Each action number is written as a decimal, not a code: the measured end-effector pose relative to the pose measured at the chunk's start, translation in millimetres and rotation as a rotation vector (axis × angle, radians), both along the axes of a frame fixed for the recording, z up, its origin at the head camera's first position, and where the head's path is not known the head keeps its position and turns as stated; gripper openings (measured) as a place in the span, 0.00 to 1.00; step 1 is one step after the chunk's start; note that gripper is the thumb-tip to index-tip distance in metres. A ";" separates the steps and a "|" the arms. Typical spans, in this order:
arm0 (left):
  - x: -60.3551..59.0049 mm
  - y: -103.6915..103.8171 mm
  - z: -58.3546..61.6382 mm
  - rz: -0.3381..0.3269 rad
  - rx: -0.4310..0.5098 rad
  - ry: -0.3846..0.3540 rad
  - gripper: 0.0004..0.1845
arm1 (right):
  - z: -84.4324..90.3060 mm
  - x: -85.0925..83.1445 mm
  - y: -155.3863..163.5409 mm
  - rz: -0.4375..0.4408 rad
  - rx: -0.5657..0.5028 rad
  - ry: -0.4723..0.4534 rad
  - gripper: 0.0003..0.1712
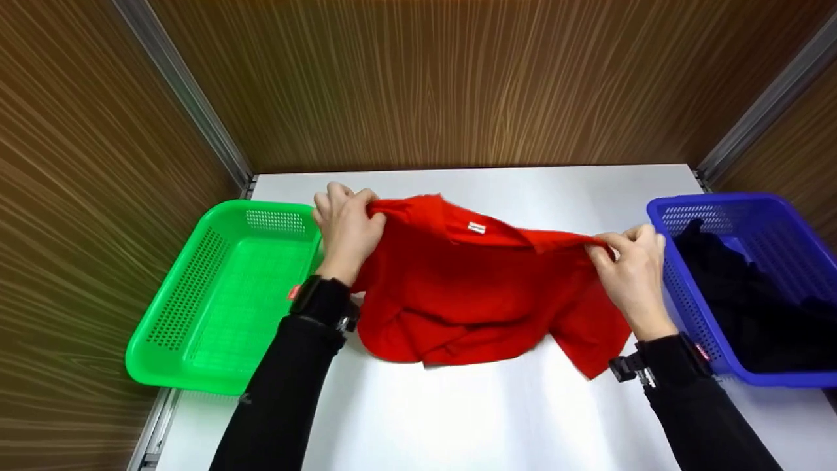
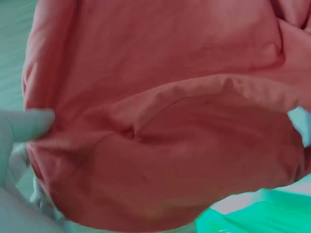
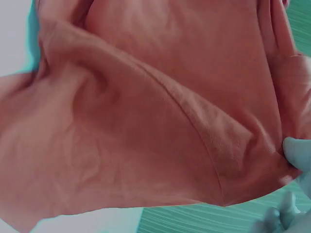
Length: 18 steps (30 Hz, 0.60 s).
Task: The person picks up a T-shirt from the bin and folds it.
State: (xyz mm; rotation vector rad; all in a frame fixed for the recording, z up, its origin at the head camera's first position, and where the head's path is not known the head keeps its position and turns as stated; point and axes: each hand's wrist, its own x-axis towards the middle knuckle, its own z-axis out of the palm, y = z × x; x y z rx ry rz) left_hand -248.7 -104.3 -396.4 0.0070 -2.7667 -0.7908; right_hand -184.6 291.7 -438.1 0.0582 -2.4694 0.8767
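Observation:
A red shirt (image 1: pixel 471 288) hangs stretched between both hands above the white table (image 1: pixel 523 418), its lower part bunched on the surface. My left hand (image 1: pixel 345 226) pinches one shoulder of the shirt near the green basket. At the other shoulder my right hand (image 1: pixel 631 261) grips the cloth beside the blue basket. A small white label (image 1: pixel 477 227) shows at the collar. Both wrist views are filled with the red shirt (image 2: pixel 160 121) (image 3: pixel 146 126), with a fingertip (image 2: pixel 29 124) at the left edge of one and a fingertip (image 3: pixel 297 150) at the right edge of the other.
A green perforated basket (image 1: pixel 196 340) stands at the table's left edge with nothing in it. A blue perforated basket (image 1: pixel 693 216) at the right holds dark clothes (image 1: pixel 752 307). Wood-grain walls close in the back and both sides.

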 end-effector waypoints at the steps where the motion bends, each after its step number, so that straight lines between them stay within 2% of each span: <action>1: -2.0 3.7 2.3 0.008 -0.015 0.009 0.08 | 1.4 -1.6 0.3 -0.019 0.004 0.012 0.06; 3: -6.5 10.2 7.3 0.009 0.003 -0.002 0.08 | 5.3 -4.2 3.2 -0.028 -0.046 -0.046 0.07; 5: -11.9 15.8 12.2 0.006 0.079 -0.045 0.09 | 8.0 -6.2 8.8 0.012 -0.241 -0.175 0.10; 6: -14.7 18.3 14.0 0.001 0.175 -0.084 0.09 | 8.7 -7.1 12.1 0.041 -0.375 -0.243 0.11; 8: -20.2 21.8 16.1 -0.021 0.437 -0.182 0.09 | 8.3 -8.2 19.0 0.116 -0.667 -0.347 0.13; 10: -25.6 24.2 16.4 -0.050 0.727 -0.270 0.09 | 6.3 -8.8 24.8 0.186 -0.918 -0.396 0.11; 12: -29.3 27.2 16.7 -0.067 0.980 -0.343 0.09 | 5.0 -9.2 28.8 0.252 -1.066 -0.396 0.08; 13: -31.3 29.2 17.0 -0.080 1.058 -0.363 0.09 | 4.9 -9.3 30.0 0.283 -1.124 -0.390 0.07; 16: -38.4 38.5 19.4 -0.124 1.157 -0.347 0.10 | 6.7 -11.5 31.8 0.337 -1.268 -0.365 0.07; 18: -44.2 47.3 21.6 -0.175 1.162 -0.308 0.15 | 8.9 -14.2 32.0 0.337 -1.367 -0.348 0.09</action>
